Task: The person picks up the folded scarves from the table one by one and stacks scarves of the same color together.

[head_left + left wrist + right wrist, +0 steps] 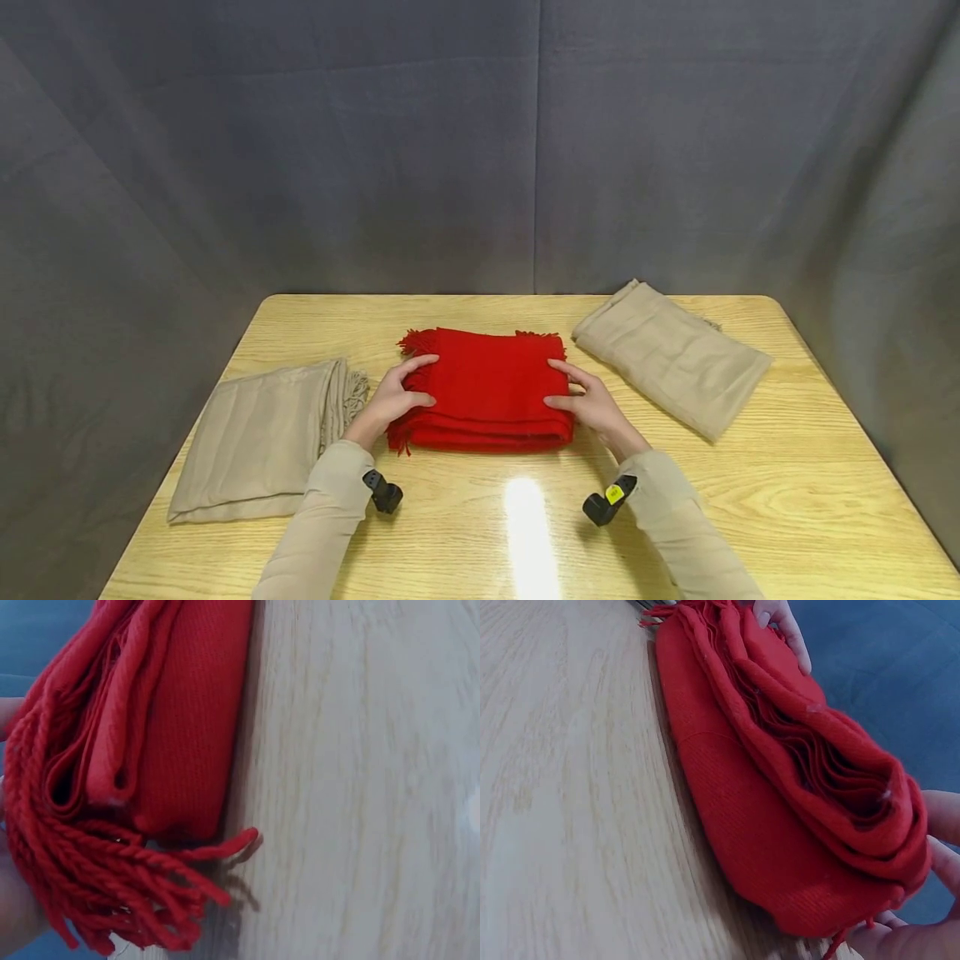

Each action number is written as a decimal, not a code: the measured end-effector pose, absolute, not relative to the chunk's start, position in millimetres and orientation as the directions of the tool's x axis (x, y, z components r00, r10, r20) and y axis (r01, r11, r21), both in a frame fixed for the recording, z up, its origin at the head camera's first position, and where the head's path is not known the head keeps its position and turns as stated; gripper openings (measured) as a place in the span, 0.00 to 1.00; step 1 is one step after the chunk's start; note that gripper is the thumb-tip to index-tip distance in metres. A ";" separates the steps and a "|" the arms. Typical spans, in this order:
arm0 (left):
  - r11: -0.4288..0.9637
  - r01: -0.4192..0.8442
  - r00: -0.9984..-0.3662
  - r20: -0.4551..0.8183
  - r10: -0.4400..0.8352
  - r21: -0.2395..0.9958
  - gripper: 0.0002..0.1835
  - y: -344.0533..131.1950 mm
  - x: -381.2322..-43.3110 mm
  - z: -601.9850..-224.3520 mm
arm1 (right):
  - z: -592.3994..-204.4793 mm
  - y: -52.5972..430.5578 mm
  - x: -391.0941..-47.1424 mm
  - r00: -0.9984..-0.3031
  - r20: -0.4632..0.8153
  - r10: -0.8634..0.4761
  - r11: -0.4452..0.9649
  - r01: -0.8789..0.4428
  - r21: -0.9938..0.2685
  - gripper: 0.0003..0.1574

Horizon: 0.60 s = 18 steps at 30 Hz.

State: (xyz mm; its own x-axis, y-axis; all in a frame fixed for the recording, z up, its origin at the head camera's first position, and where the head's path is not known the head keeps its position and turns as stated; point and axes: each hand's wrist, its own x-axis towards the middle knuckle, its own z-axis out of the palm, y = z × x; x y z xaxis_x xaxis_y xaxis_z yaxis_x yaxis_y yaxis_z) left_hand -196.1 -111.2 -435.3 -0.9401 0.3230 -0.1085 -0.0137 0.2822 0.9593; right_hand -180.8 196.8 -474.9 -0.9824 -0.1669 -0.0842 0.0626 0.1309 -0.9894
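Note:
A folded red scarf [491, 375] with twisted fringe lies on the table between both hands. My left hand [393, 396] grips its left end, thumb and forefinger on the top layer; the other fingers are hidden behind the fringe. At the opposite end my right hand [596, 408] holds the scarf, and in the right wrist view its fingers [945, 862] curve about the stacked folds. The left wrist view shows loose fringe [112, 877] hanging over the left end. Layered folds of the scarf [780, 787] face the person.
A folded beige scarf [255, 446] with fringe lies at the left, close to the left forearm. Another folded beige scarf [675, 358] lies slanted at the back right. The wooden table [465, 533] ends at a grey curtain [420, 167] behind and at both sides.

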 end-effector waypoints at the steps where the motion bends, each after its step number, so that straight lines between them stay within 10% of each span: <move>1: 0.285 -0.018 -0.940 -0.113 0.321 0.959 0.34 -111.3 -196.4 -435.1 | -475.0 196.9 -180.9 -0.983 -0.071 -0.170 0.126 0.050 -0.991 0.39; 18: 0.251 -0.027 -0.956 -0.099 0.276 0.968 0.35 -121.0 -216.1 -463.3 | -450.4 184.3 -183.0 -0.976 -0.161 -0.143 0.120 0.145 -0.982 0.40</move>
State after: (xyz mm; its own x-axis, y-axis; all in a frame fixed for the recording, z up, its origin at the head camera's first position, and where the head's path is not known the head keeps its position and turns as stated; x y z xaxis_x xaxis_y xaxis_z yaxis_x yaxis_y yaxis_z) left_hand -216.1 -121.0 -463.3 -0.9561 0.2759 -0.0985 -0.0273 0.2509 0.9676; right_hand -183.0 184.3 -450.4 -0.9764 -0.1434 -0.1613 0.1447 0.1198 -0.9822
